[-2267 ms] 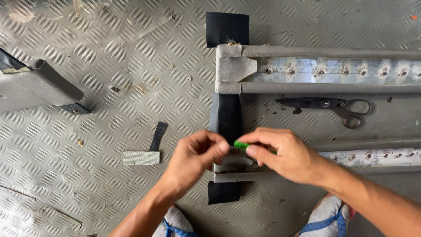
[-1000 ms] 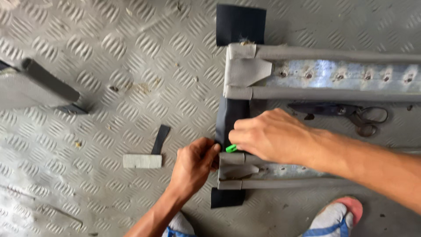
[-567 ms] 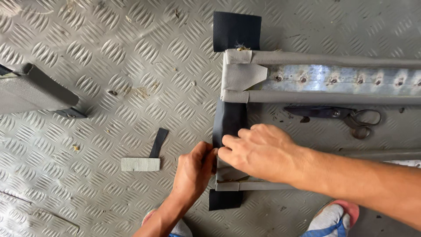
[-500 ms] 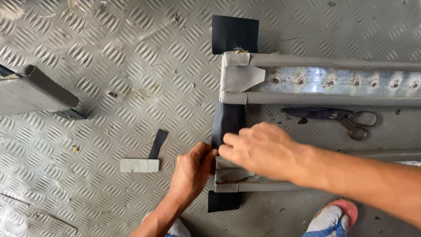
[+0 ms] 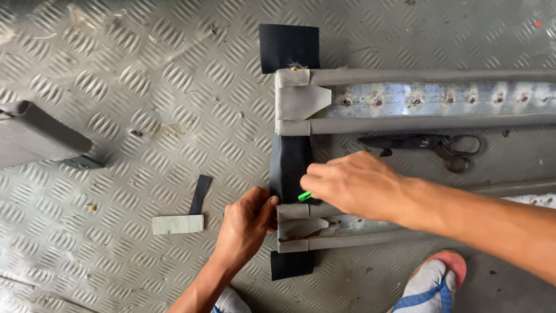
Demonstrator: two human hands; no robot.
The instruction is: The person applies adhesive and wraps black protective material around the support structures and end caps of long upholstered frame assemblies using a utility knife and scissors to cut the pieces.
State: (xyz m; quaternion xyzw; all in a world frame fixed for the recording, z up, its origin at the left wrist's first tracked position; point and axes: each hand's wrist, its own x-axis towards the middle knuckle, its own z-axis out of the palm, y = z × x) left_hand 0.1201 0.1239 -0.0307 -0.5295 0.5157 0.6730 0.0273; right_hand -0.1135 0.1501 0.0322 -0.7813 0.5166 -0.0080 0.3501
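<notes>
The right hand (image 5: 353, 184) comes in from the right side and lies over the near metal rail (image 5: 370, 226). Its fingers are bent together around a small green tool (image 5: 304, 196), and only the green tip shows under the fingertips. This tip touches the black strip (image 5: 289, 168), just above the grey fabric wrap at the end of the near rail.

The left hand (image 5: 246, 223) comes from the near edge. Its fingers are closed narrow and they pinch the left edge of the black strip and the grey wrap, where these two meet.

The black strip runs from far to near. It passes under the ends of both rails and comes out beyond each of them. The far metal rail (image 5: 428, 99) has a row of rivets and grey padded tubes along both of its sides.

A pair of black scissors (image 5: 428, 144) lies between the two rails, just beyond the right hand. On the checker-plate floor (image 5: 145, 87), left of the left hand, there is a small grey fabric piece (image 5: 178, 224), and a short black strip piece (image 5: 200, 194) touches its far end. A grey block (image 5: 40, 136) lies at the left edge, well apart from the hands. A foot in a sandal (image 5: 431, 284) stands near the lower right.
</notes>
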